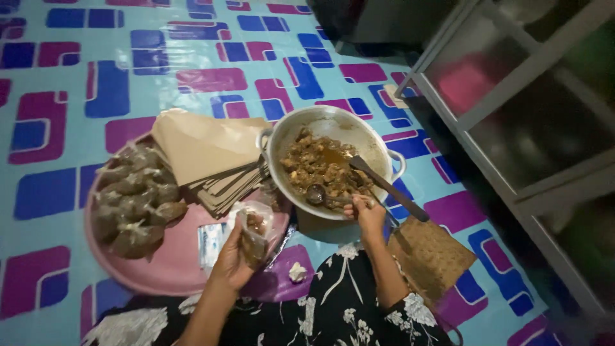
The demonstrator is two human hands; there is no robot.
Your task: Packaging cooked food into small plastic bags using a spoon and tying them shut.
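My left hand (pixel 232 257) holds a small clear plastic bag (pixel 255 224) open over the pink tray (pixel 173 269); some brown food sits in the bag. My right hand (pixel 366 213) grips a metal spoon (pixel 318 194) whose bowl rests in the brown cooked food (pixel 317 166) inside a large metal pot (pixel 333 122). A dark spatula (pixel 387 188) leans on the pot's near rim, just right of my right hand.
Several filled, tied bags of brown food (pixel 134 198) lie on the tray's left side. A stack of brown paper sheets (pixel 205 154) lies between tray and pot. A woven brown mat (pixel 430 256) is at my right. A glass-fronted cabinet (pixel 512 96) stands at the right.
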